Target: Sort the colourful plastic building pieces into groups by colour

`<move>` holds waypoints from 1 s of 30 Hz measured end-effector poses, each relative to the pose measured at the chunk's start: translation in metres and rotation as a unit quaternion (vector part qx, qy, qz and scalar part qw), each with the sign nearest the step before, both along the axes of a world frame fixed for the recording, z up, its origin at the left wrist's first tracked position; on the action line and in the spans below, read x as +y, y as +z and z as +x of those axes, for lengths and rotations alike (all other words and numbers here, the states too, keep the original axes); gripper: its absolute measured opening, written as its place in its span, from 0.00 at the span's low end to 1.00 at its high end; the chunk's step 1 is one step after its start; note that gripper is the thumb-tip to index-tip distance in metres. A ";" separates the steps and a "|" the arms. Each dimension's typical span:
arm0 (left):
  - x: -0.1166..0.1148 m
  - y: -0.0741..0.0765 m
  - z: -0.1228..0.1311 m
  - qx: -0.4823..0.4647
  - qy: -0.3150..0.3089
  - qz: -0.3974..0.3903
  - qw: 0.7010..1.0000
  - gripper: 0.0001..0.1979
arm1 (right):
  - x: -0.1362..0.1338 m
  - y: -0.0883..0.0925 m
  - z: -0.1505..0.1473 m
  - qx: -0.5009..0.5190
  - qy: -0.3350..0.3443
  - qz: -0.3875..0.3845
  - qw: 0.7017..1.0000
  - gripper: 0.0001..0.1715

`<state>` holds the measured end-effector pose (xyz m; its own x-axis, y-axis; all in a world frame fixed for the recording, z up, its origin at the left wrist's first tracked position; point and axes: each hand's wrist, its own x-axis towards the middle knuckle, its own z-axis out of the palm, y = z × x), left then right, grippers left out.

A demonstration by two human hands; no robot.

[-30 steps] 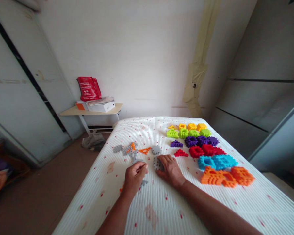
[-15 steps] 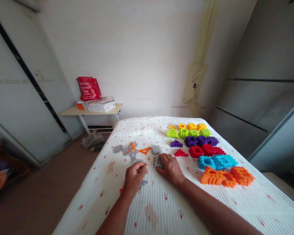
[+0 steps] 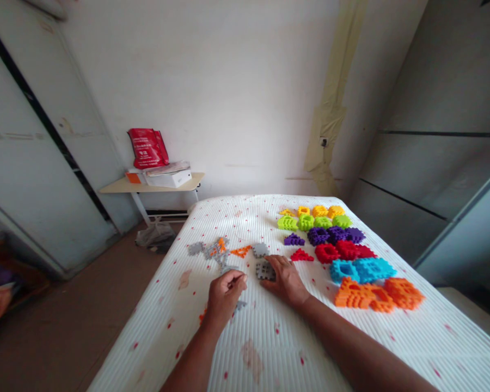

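Note:
My right hand (image 3: 288,280) curves around the right side of a stack of grey interlocking building pieces (image 3: 265,271), thumb on the near side and fingertips on the far side. My left hand (image 3: 227,291) hovers left of that stack with thumb and forefinger pinched; whatever they hold, if anything, is hidden. Another grey stack (image 3: 260,250) lies just beyond. Loose grey pieces (image 3: 196,249) and orange triangular pieces (image 3: 241,251) are spread on the left. One more grey piece (image 3: 240,305) and a bit of orange are partly covered by my left hand.
Sorted rows of pieces stand on the right of the patterned bed cover (image 3: 265,348): yellow (image 3: 319,211), green (image 3: 305,222), purple (image 3: 318,236), red (image 3: 327,253), blue (image 3: 374,269) and orange (image 3: 404,293). A side table (image 3: 118,187) with a red bag (image 3: 147,148) is behind.
My right hand has shifted slightly right, showing more of the grey stack. My left hand stays in nearly the same place, still pinched.

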<state>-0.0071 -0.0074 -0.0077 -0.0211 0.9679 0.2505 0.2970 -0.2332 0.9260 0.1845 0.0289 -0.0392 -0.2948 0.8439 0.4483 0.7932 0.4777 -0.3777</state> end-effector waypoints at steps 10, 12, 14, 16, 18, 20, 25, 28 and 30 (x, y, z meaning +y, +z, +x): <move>0.001 -0.002 -0.001 -0.008 -0.004 0.001 1.000 0.12 | 0.000 0.007 0.011 0.021 0.021 -0.027 0.999 0.26; 0.001 -0.002 -0.002 -0.008 -0.006 -0.001 1.000 0.12 | 0.000 0.007 0.010 0.025 0.025 -0.023 0.999 0.25; 0.001 -0.003 -0.002 -0.008 -0.010 -0.002 1.000 0.12 | 0.000 0.007 0.010 0.025 0.025 -0.020 0.999 0.25; 0.001 -0.004 -0.002 -0.006 -0.012 -0.002 1.000 0.13 | 0.000 0.006 0.009 0.023 0.020 -0.021 0.999 0.25; 0.002 -0.004 -0.002 -0.005 -0.012 -0.002 1.000 0.13 | 0.001 0.005 0.008 0.018 0.016 -0.026 0.999 0.25; 0.002 -0.005 -0.001 -0.006 -0.012 -0.004 1.000 0.13 | 0.002 0.004 0.007 0.013 0.017 -0.031 0.999 0.25; 0.002 -0.004 -0.001 -0.005 -0.012 -0.003 1.000 0.12 | 0.003 0.002 0.007 0.014 0.020 -0.037 0.999 0.26; 0.002 -0.004 -0.002 -0.006 -0.009 0.002 1.000 0.12 | 0.003 0.001 0.007 0.012 0.018 -0.033 0.999 0.26; 0.002 -0.004 -0.002 -0.004 -0.007 0.004 1.000 0.12 | 0.002 0.002 0.006 0.008 0.016 -0.032 0.999 0.26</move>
<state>-0.0088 -0.0054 -0.0119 -0.0090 0.9659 0.2589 0.2855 -0.2457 0.9263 0.1909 0.0313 -0.0376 -0.3147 0.8610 0.3996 0.7714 0.4773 -0.4209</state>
